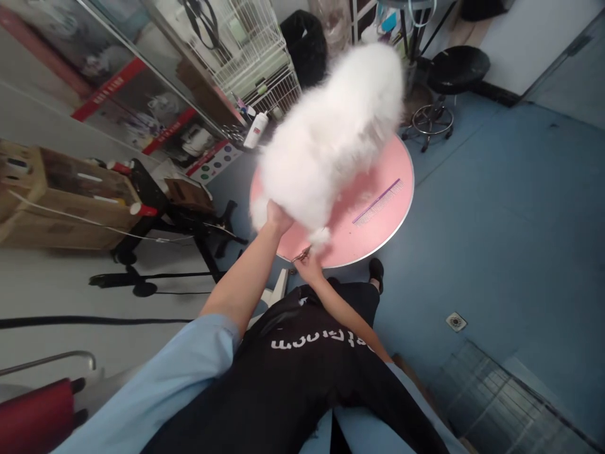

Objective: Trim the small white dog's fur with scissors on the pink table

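A fluffy white dog (pixel 326 126) stands on a round pink grooming table (pixel 382 227), its body stretching away from me to the upper right. My left hand (pixel 280 217) is pressed into the fur at its near end, and the fingers are partly sunk in the coat. Just below, my right hand (pixel 309 266) is closed around a pair of scissors (pixel 302 254). The scissors are beside the dog's near paw (pixel 320 237), close to the table's edge. To the right on the tabletop lies a purple-backed comb (pixel 377 202).
Behind the table are a white wire cage (pixel 250 38), a white bottle (pixel 256 130) and a black bin (pixel 305 47). A black wheeled stool (pixel 458 68) stands at upper right. Cardboard boxes (pixel 70 195) sit on the left. A wire panel (pixel 505 397) lies at lower right.
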`<control>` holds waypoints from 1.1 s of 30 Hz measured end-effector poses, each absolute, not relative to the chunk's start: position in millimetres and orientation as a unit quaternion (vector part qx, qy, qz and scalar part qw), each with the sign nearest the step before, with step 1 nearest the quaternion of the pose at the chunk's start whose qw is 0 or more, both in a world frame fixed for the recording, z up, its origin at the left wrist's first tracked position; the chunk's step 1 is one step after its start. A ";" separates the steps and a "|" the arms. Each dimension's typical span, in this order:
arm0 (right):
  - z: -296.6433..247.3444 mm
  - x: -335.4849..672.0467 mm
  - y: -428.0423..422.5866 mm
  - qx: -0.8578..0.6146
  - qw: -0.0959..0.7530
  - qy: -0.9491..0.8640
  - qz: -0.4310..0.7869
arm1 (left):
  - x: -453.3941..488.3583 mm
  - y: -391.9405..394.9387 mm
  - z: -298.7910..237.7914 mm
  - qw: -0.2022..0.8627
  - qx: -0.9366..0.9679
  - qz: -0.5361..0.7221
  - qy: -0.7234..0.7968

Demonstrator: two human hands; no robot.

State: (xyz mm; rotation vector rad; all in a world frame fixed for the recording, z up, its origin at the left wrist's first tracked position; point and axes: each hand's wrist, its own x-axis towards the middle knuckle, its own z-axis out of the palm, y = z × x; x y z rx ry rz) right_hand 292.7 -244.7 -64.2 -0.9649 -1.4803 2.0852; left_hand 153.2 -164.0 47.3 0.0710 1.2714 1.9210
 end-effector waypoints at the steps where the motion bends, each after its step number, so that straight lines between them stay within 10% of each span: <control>1: -62.2 291.0 -245.3 -0.353 0.203 -0.538 0.739 | 153.6 -164.0 46.9 0.406 0.030 0.762 0.503; 33: -44.8 312.2 -205.8 -0.425 0.194 -0.667 0.580 | 149.5 -167.9 34.9 0.434 -0.001 0.760 0.484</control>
